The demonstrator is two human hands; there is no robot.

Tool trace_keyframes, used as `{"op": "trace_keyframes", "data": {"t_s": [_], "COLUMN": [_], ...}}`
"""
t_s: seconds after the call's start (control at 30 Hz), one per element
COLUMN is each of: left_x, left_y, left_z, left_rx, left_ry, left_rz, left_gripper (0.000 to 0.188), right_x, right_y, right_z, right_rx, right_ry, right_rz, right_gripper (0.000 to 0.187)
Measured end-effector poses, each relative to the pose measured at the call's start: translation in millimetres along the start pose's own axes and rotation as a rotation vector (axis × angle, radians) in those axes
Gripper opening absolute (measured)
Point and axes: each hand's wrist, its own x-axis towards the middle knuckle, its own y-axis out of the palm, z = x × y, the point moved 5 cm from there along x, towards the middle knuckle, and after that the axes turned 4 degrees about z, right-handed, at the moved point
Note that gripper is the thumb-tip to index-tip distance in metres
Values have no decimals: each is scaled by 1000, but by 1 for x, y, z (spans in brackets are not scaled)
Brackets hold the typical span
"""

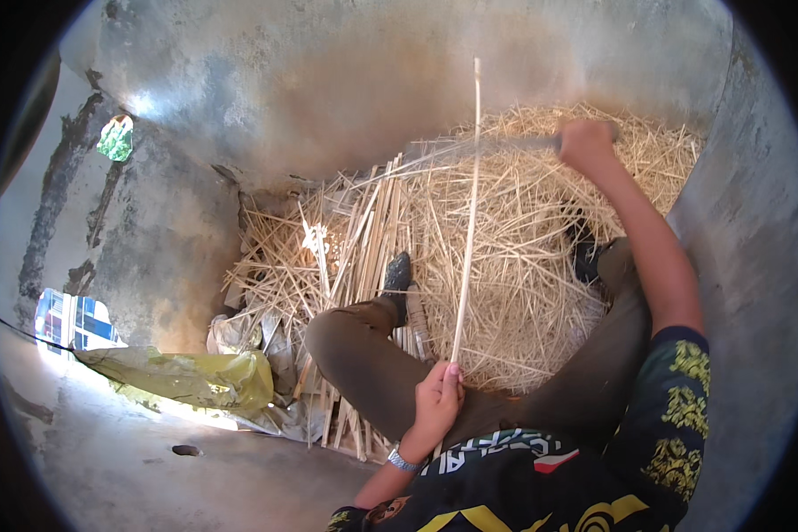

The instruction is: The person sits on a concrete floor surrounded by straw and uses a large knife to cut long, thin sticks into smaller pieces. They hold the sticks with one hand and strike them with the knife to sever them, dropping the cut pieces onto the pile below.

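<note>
My left hand (437, 401), low at the middle and wearing a metal watch (402, 458), is closed round the lower part of a long pale bamboo strip (470, 230). The strip stands up and away from me, leaning slightly right at its far end. Farther off on the right, my right hand (585, 144) grips the handle of a long-bladed knife (514, 142). Its blade points left and is smeared by motion. Blade and strip cross in the picture, but I cannot tell whether they touch.
Thin shavings (523, 266) cover the floor between and beyond my legs. Several split strips (363, 239) lie in a bundle left of them. A yellowish plastic sheet (195, 377) hangs by a wall opening at left. Concrete walls (372, 80) close in the space.
</note>
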Motion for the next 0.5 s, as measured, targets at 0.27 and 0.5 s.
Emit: {"op": "trace_keyframes", "data": {"t_s": [0.27,0.5], "left_x": [-2,-13], "left_y": [4,6], "left_z": [4,-5], "left_rx": [22,-76], "left_ry": [-57,-19], "left_rz": [36,91], "left_gripper": [30,30], "right_x": [-38,-1], "right_y": [-67,-55], "right_z": [19,-48], "right_rx": [127,187], "right_ry": [181,462], "right_rz": [147,-39], "right_gripper": [24,26]}}
